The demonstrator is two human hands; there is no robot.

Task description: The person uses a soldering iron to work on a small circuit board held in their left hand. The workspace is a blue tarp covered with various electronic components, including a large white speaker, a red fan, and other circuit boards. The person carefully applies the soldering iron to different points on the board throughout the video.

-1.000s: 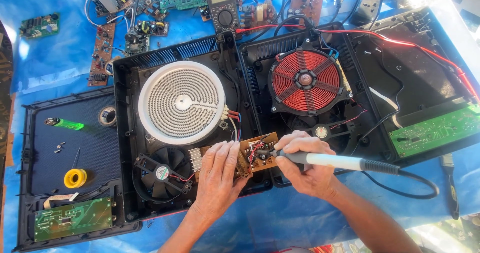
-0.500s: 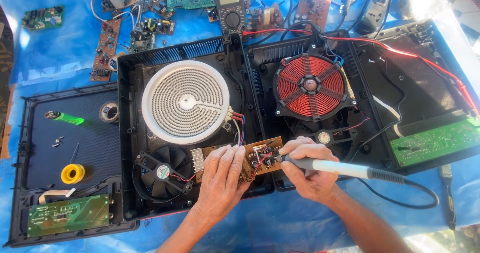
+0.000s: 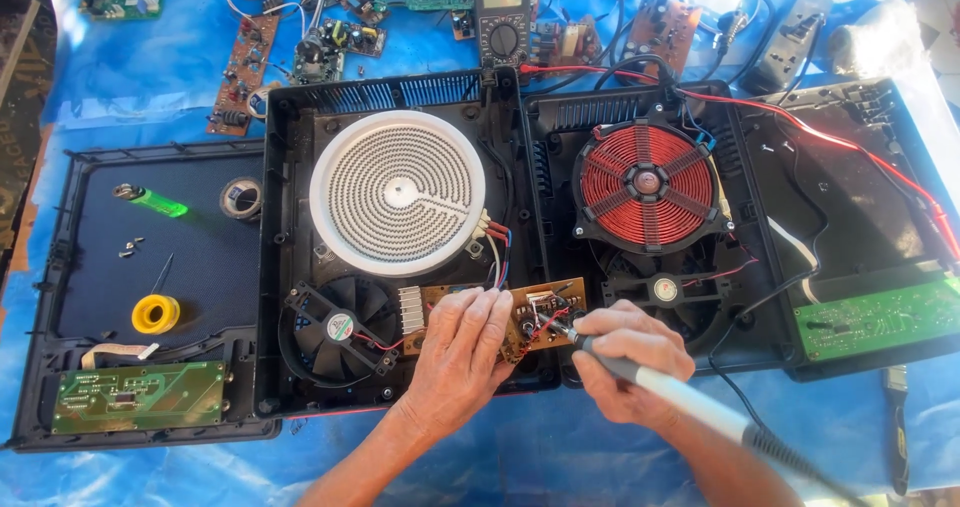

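Observation:
My left hand (image 3: 458,355) presses flat on a small brown circuit board (image 3: 540,319) lying at the front of an opened black cooktop housing (image 3: 290,267). My right hand (image 3: 628,355) grips a grey soldering iron (image 3: 690,399), its tip touching the board's right part. A white spiral heating element (image 3: 398,192) sits above my left hand, a red copper induction coil (image 3: 646,185) above my right. A black fan (image 3: 335,329) lies just left of the board.
A removed black panel (image 3: 90,267) at left carries a yellow solder spool (image 3: 156,313), a green lighter (image 3: 155,203), tape and a green board (image 3: 138,397). A multimeter (image 3: 503,22) and loose boards lie at the back. Another green board (image 3: 878,319) is at right.
The camera has shifted slightly. Both hands stay on the small board, and the iron's tip remains at the same spot.

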